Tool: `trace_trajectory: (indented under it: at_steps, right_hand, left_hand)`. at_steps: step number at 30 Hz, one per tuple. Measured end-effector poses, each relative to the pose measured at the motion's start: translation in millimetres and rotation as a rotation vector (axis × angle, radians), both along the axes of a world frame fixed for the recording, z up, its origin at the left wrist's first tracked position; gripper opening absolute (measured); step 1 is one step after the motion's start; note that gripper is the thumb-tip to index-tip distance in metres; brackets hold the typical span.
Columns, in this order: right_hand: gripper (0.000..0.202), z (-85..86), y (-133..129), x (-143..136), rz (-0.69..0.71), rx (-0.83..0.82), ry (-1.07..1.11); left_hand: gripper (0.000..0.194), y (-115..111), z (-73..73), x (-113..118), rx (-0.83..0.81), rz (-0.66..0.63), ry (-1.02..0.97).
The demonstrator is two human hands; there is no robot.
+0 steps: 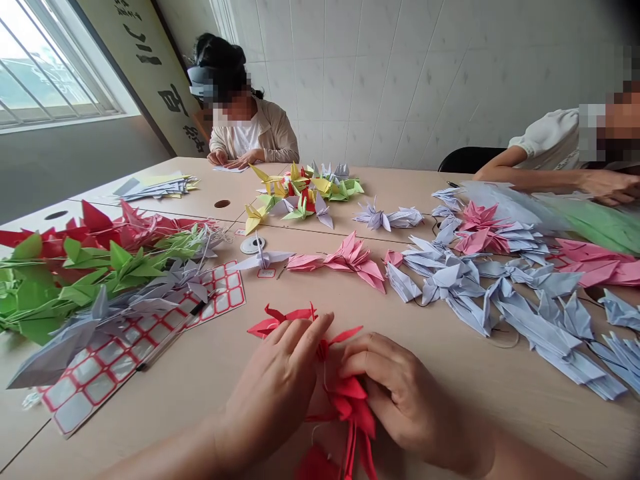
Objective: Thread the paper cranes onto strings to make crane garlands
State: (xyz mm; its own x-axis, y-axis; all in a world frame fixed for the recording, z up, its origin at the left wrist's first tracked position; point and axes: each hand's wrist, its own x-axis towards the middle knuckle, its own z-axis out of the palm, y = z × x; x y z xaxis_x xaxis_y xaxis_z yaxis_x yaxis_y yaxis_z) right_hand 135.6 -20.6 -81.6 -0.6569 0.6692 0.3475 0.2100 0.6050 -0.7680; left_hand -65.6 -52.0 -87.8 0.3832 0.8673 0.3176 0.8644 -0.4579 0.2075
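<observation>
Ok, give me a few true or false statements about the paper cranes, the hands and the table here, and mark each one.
1. Both hands, left hand and right hand, are on red paper cranes. True.
2. The sticker sheet has blue borders. False: its labels are bordered red.
3. Pink cranes lie near the middle of the table. True.
4. The person at the far end is standing. False: that person sits, hands on paper.
5. The cranes right of the hands are green. False: pale lilac cranes lie there.
</observation>
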Motion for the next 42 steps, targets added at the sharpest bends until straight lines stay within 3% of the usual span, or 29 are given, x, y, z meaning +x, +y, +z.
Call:
trace_trajectory:
  at_steps: [6,14,21,28,33,37,42]
  right_hand:
    - [0.024,-4.7,3.9,-1.2,-0.234,-0.190,-0.070]
    - [0.020,0.1,2.7,-2.1,-0.225,-0.118,-0.045]
    - [0.021,-5.3,2.1,-1.2,-0.292,-0.085,0.006]
    - [0.019,-7.6,3.3,0.9,-0.318,-0.113,-0.040]
    - [0.025,-9.7,5.3,1.8,-0.329,-0.093,-0.082]
    - [0.025,-10.6,7.4,2.0,-0.347,-0.131,-0.135]
    - [0.024,-12.7,11.8,3.4,-0.345,-0.273,-0.115]
  left_hand:
    - [0.066,2.9,-8.0,-4.1,-0.062,0.015,-0.086]
    - [0.059,4.6,-4.3,-3.2,0.075,-0.083,-0.249]
    - [0.040,-2.8,6.0,0.9,0.215,-0.052,-0.239]
    - [0.047,-1.0,5.1,2.0,0.186,0.027,-0.269]
    - [0.047,-4.1,9.4,-0.2,0.221,0.023,-0.561]
    - [0.055,8.6,9.3,-9.9,0.089,0.221,-0.819]
    - [0.053,31.8,3.4,-18.7,-0.324,0.362,-0.972]
